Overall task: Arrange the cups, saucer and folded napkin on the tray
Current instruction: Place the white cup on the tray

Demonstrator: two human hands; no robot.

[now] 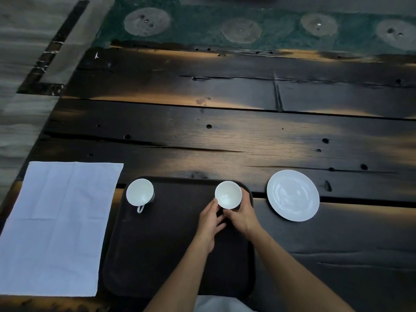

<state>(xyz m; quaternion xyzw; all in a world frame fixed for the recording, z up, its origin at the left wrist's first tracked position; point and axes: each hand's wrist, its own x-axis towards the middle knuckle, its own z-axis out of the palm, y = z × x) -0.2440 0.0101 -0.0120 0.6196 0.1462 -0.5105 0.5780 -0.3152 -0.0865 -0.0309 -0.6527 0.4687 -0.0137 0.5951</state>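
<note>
A dark tray (157, 244) lies on the table in front of me. One white cup (139, 192) stands at the tray's far left corner, its handle pointing toward me. A second white cup (228, 194) stands at the far right corner. My right hand (242, 216) wraps around this cup from the near right side. My left hand (210, 221) touches its near left side with the thumb at the rim. A white saucer (293, 195) rests on the table to the right of the tray. A white napkin (56, 226) lies unfolded and flat to the left of the tray.
The table (225, 136) is dark, rough wooden planks with cracks and holes. Its left edge runs diagonally past the napkin, with grey floor beyond. A green patterned rug (247, 28) lies past the far edge.
</note>
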